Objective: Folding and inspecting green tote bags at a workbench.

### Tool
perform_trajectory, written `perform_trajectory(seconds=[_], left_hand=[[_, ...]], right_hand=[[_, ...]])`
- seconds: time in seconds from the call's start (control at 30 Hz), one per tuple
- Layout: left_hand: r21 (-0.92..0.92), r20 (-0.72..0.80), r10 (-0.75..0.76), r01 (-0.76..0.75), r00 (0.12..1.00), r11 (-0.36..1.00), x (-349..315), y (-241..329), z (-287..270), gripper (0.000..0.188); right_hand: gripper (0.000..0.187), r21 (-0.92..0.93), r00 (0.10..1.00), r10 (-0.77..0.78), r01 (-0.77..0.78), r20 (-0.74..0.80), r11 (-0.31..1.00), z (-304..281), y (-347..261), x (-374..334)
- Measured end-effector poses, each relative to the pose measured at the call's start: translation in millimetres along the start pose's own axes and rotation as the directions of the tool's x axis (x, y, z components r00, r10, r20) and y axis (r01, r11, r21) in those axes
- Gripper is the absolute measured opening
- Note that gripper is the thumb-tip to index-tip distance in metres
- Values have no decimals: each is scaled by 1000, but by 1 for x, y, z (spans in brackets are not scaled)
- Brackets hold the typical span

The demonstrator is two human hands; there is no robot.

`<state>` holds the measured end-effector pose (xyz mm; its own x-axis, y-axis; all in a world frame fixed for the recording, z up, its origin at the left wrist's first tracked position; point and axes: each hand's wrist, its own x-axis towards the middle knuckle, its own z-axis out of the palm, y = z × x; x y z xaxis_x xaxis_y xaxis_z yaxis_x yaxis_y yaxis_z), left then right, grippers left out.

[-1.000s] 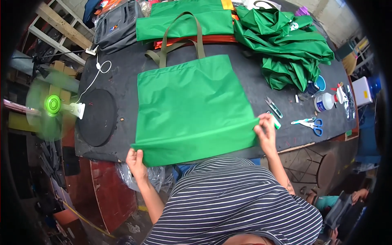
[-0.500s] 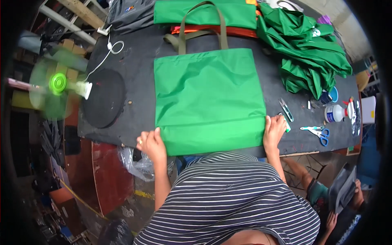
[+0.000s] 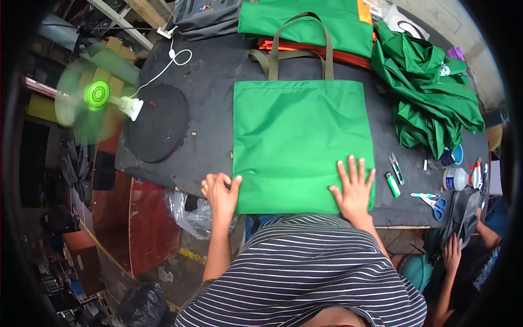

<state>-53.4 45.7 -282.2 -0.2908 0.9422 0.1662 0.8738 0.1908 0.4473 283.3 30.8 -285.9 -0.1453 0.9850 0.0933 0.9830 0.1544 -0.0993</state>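
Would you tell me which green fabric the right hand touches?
The tote bag with olive handles; the crumpled pile and layered stack lie farther back.

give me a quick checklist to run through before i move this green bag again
1. Green bag fully smooth: not ok, wrinkles show across its face.
2. Right hand flat on the bag's lower right: ok.
3. Left hand gripping the bag's left edge: cannot tell; it is at the edge, but a grip is unclear.
4. Handles clear of the folded green fabric: not ok, one loop overlaps it in this view.
5. Snips, lighter and scissors off the bag: ok, all lie to its right.
6. Bag's underside flat: cannot tell, hidden.
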Motion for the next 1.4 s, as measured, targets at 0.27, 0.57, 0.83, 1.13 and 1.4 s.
perform_trajectory(seconds=[0.27, 0.57, 0.83, 1.13, 1.4], left_hand=[[-76, 247, 624, -628, 741, 775, -14, 93, 16, 58], [-18, 390, 559, -601, 732, 799, -20, 79, 56, 65], [-393, 362, 478, -334, 801, 857, 22, 97, 34, 72], [-210, -111, 300, -317, 947, 925, 251, 175, 115, 59], [-640, 729, -351, 404, 587, -654, 347, 137, 128, 63]], right_hand=[[69, 123, 999, 34, -36, 20, 992, -8, -9, 4], [71, 243, 977, -212, 203, 9, 949, -2, -36, 31], [74, 104, 978, -186, 176, 96, 979, 21, -30, 36], [72, 142, 978, -192, 179, 83, 973, 18, -30, 33], [72, 172, 974, -212, 195, 86, 966, 20, -37, 35]])
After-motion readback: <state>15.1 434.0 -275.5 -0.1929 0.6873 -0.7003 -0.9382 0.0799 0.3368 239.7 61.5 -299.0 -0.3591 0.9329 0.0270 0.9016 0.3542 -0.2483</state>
